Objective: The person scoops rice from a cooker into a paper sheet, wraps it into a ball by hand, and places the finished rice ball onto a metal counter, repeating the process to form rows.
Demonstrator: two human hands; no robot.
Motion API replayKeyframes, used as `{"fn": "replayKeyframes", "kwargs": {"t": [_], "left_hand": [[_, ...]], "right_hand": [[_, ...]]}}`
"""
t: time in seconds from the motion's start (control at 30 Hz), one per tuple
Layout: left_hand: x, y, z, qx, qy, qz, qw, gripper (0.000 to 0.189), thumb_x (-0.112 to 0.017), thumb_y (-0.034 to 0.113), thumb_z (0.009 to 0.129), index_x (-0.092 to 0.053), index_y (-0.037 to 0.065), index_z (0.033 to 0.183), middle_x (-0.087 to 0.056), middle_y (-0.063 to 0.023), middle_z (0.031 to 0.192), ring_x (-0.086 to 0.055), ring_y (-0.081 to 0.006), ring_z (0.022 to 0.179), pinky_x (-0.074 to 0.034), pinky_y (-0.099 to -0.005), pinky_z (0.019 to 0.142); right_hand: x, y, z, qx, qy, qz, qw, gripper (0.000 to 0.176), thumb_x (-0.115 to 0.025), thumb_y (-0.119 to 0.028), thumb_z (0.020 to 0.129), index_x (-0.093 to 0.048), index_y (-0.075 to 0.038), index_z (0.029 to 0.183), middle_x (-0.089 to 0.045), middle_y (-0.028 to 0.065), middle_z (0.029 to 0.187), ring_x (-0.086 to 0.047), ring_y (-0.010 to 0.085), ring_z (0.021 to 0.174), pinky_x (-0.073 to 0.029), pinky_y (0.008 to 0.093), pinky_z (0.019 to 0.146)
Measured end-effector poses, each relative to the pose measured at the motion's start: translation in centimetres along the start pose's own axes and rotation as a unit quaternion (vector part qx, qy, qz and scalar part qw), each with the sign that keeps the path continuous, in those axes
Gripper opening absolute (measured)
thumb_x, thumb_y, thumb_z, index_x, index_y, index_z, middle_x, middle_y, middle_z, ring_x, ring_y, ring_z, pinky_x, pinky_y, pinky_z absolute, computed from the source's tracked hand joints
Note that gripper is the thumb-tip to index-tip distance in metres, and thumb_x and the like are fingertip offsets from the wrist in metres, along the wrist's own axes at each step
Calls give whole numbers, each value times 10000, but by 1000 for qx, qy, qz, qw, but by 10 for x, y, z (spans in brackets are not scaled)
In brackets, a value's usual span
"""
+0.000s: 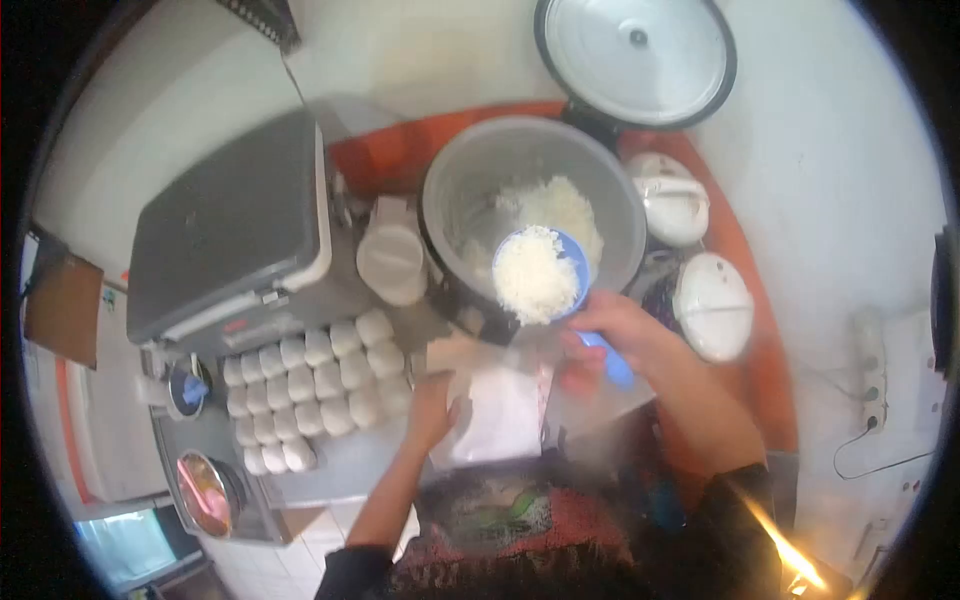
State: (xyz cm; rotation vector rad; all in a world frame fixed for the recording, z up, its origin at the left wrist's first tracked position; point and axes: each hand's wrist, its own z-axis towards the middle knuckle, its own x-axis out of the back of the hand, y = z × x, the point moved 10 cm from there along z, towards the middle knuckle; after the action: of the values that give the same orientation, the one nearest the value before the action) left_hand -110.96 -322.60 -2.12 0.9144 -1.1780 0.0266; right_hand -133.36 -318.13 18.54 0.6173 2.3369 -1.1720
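Observation:
My right hand (610, 340) is closed round the handle of a blue scoop (618, 372) heaped with white rice (537, 275). The scoop hangs over the near rim of a large grey pot (445, 190), which holds more rice (565, 212). My left hand (432, 412) is at the left edge of a white paper sheet (500, 415) with a brown corner, its fingers on the edge. Some translucent plastic, blurred, lies between the sheet and my right wrist.
Rows of white wrapped bundles (310, 380) stand at the left, before a grey-lidded cooler box (230, 210). White-lidded containers (715, 305) flank the pot on the right. A round lid (637, 60) stands raised behind it. A metal bowl (210, 495) sits at the lower left.

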Motion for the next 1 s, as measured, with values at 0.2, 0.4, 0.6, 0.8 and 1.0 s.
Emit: {"fn": "replayKeyframes", "kwargs": {"t": [0.2,0.4,0.6,0.8,1.0], "left_hand": [[-24,-11,-17,19,-164,115,980,1217,-903,375,572,-234,-4,1516,-333,-203,1542,-315,-357,1441,-317,-453,1154],[-37,-20,-20,28,-165,104,980,1321,-926,390,504,-191,-52,1509,-308,-249,1541,-311,-373,1438,-312,-458,1155],[-33,-13,-28,49,-150,108,982,1268,-912,408,537,-228,-81,1487,-329,-250,1530,-350,-371,1414,-353,-432,1134],[-38,-15,-24,54,-147,137,978,951,-799,281,692,-335,-45,1455,-406,-253,1477,-465,-383,1313,-429,-434,1049],[-30,-6,12,-34,32,188,981,528,-546,29,831,-467,-36,1350,-564,-256,1296,-593,-372,1119,-516,-408,911]], "right_hand": [[-6,145,-8,-57,60,-15,996,319,-573,-75,908,-510,-30,1218,-525,44,715,-469,105,471,-428,285,428],[68,276,70,327,213,-627,674,692,-563,4,875,-406,-240,1502,-570,78,882,-588,265,688,-513,386,617],[84,277,62,166,234,-702,652,805,-499,76,822,-389,-332,1507,-552,111,934,-595,323,853,-495,447,728],[90,290,72,156,101,-612,769,724,-505,11,900,-354,-325,1523,-562,138,971,-594,339,877,-502,418,811],[78,255,41,211,136,-565,785,662,-525,-11,927,-359,-228,1530,-602,175,1056,-606,357,970,-493,403,883]]}}
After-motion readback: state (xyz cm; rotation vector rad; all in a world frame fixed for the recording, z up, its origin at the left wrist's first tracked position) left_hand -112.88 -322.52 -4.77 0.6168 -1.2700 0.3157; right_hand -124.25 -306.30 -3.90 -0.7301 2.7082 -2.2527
